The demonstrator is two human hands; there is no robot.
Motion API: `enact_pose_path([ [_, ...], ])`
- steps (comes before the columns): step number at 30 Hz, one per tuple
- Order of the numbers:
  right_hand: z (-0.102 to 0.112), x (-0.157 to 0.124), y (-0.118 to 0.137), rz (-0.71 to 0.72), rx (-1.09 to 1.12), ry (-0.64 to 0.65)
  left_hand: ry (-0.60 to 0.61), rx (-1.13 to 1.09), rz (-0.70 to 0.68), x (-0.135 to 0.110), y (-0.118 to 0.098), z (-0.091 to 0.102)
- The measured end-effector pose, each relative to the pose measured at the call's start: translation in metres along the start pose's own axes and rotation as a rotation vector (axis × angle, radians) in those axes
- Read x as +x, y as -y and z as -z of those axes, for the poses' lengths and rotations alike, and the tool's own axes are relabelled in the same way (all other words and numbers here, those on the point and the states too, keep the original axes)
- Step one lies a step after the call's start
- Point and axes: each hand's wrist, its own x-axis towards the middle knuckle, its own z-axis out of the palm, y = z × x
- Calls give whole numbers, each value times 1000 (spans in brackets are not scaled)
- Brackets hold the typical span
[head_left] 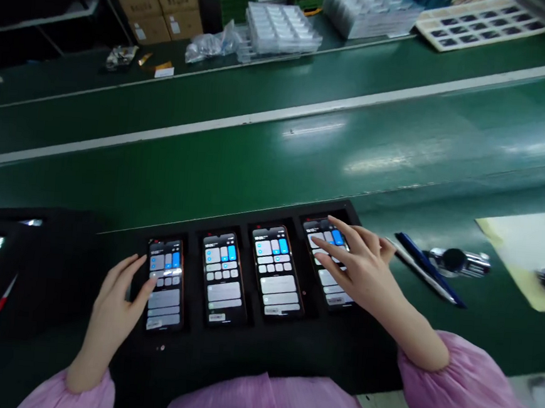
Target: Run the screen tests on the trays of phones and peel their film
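Note:
Several smartphones lie face up in a row in a black tray (262,336), each lit with a panel of grey and blue tiles. My left hand (118,295) is at the leftmost phone (165,302), fingers apart along its left side, with the thumb over the screen's edge. My right hand (360,261) spreads its fingers over the rightmost phone (332,281) and partly covers its screen; whether the fingertips touch the glass I cannot tell. Between my hands are a middle-left phone (222,288) and a middle-right phone (276,280). Neither hand grips anything.
To the right lie pens (430,270), a shiny metal object (459,261) and a yellowish sheet (532,256). Another black tray (51,262) stands at the left. Beyond the green belt (209,167) are clear plastic trays (283,32) and cardboard boxes (154,0).

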Motion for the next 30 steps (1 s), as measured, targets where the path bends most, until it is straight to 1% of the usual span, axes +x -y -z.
enact_pose_path([
  [2,-6,-2,0,37,5,-35,-22,4,-60,-2,-4,-1],
  [3,-9,-3,-1,50,22,-59,-12,21,-69,-4,-5,-2],
  [4,-13,-4,-3,72,55,-54,-3,43,-72,-5,-6,-2],
  [6,-20,-5,-8,88,169,-70,14,86,-66,-7,-5,-2],
  [8,-25,-5,-10,61,271,-63,16,113,-60,-8,-4,-2],
  [10,-26,-4,-10,48,307,-41,14,122,-61,-9,-4,-3],
  [13,-23,-2,-6,63,297,-42,11,112,-74,-9,-5,-5],
  [16,-18,3,-1,15,263,-59,7,98,-83,-9,-3,-8],
  [18,-14,9,8,5,218,-53,7,91,-87,-9,-2,-9],
  [19,-11,12,15,23,193,-62,9,88,-89,-9,-1,-9],
  [22,-7,24,42,127,138,-87,14,84,-97,-9,-1,-10],
  [24,-8,32,60,187,122,-33,16,85,-102,-9,1,-9],
  [26,-12,38,74,214,119,42,18,90,-105,-9,2,-9],
  [28,-17,41,80,207,116,75,26,99,-109,-9,3,-8],
  [30,-22,42,82,196,115,81,33,118,-102,-9,-1,-7],
])
